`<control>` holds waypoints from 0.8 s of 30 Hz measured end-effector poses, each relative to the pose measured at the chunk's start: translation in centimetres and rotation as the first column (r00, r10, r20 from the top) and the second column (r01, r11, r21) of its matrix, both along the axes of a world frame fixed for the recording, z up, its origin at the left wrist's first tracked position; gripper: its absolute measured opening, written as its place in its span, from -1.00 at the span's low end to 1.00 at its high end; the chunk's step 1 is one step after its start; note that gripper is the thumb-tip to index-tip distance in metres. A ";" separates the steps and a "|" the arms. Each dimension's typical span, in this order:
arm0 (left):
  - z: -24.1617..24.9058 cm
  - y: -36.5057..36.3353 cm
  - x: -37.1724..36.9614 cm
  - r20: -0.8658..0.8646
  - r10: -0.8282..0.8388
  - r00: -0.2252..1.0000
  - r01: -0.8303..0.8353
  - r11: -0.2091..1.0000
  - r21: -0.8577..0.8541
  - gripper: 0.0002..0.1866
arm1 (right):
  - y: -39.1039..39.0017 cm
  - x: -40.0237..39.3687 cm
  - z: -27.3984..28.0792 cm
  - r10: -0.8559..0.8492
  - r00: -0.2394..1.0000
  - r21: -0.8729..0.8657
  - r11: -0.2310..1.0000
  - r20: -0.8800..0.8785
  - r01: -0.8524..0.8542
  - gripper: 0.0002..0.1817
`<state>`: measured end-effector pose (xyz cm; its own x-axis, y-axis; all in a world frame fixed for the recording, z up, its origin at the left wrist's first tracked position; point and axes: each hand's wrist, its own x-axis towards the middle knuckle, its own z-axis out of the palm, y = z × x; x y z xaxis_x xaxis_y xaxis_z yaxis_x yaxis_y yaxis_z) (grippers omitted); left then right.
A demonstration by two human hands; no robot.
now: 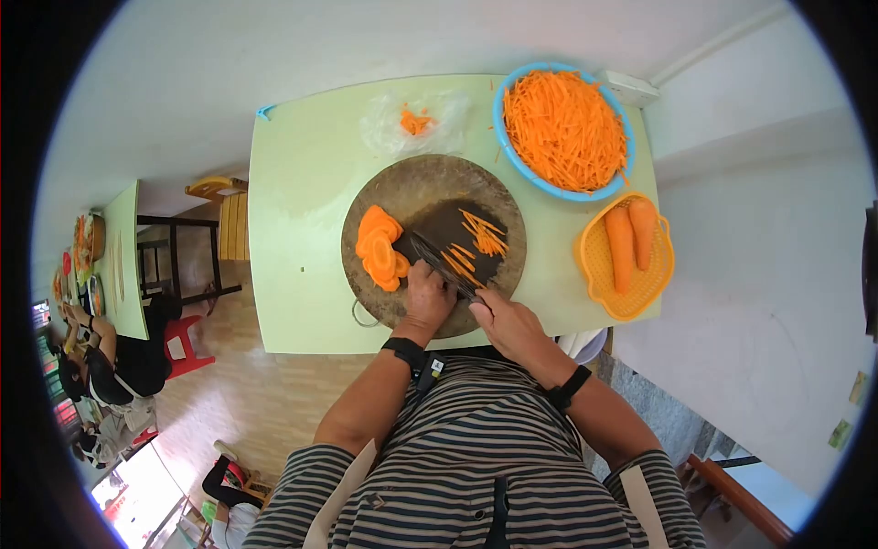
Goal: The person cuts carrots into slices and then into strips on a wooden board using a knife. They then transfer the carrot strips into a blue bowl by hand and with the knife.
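Note:
A round wooden chopping board (439, 169) with a dark wet middle lies before me. My right hand (509, 325) is closed round the handle of a kitchen knife (444, 263), its dark blade slanting up and left over the board. Close against the blade, my left hand (428, 295) rests on the board with fingers curled; what lies under them is hidden. Overlapping carrot slices (379, 245) are piled at the board's left. Thin carrot strips (485, 234) lie right of the blade, with a few more beside its edge.
A blue basin (501, 137) heaped with shredded carrot stands at the table's back right. Below it, a yellow basket (594, 297) holds two whole carrots (622, 247). A clear plastic bag (439, 114) with carrot bits lies behind the board. Other people work at a table far left.

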<state>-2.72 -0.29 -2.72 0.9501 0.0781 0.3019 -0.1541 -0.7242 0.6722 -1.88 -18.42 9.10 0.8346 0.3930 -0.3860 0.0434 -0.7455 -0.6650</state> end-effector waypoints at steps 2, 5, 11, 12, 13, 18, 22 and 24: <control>0.1 -0.1 0.0 0.020 -0.003 1.000 0.004 1.000 -0.015 -0.69 | -0.1 0.0 0.5 0.013 1.000 -0.023 1.000 -0.013 -0.014 -0.59; -0.2 0.0 -0.2 0.005 -0.005 1.000 0.005 0.999 0.038 -0.70 | 0.1 0.2 0.5 0.011 0.998 -0.062 0.998 -0.067 -0.015 -0.59; -1.1 0.3 -0.3 0.024 -0.028 0.999 0.027 0.999 0.034 -0.68 | -0.1 -0.4 0.1 0.001 1.000 0.022 1.000 0.006 -0.001 -0.58; -1.0 0.2 -0.3 0.022 -0.023 1.000 0.022 0.999 0.031 -0.69 | -0.1 -0.4 0.3 0.009 1.000 0.001 1.000 0.013 -0.009 -0.59; -0.9 0.1 -0.3 0.021 -0.017 1.000 0.017 0.999 0.029 -0.70 | -0.1 -0.4 0.4 0.017 1.000 -0.018 1.000 0.022 -0.017 -0.59; -0.3 0.1 -0.2 -0.034 0.010 0.999 -0.010 1.000 0.010 -0.71 | 0.8 0.5 -0.3 0.006 1.000 -0.053 0.999 -0.020 -0.007 -0.58; 0.2 0.1 -0.1 -0.027 0.008 1.000 -0.008 1.000 -0.022 -0.68 | 0.0 -0.2 -0.5 -0.036 0.997 0.066 0.997 0.068 0.031 -0.59; 0.2 0.1 0.0 0.016 -0.006 1.000 0.006 1.000 -0.008 -0.68 | -0.2 -0.5 0.3 -0.015 1.000 0.015 1.000 0.006 0.015 -0.59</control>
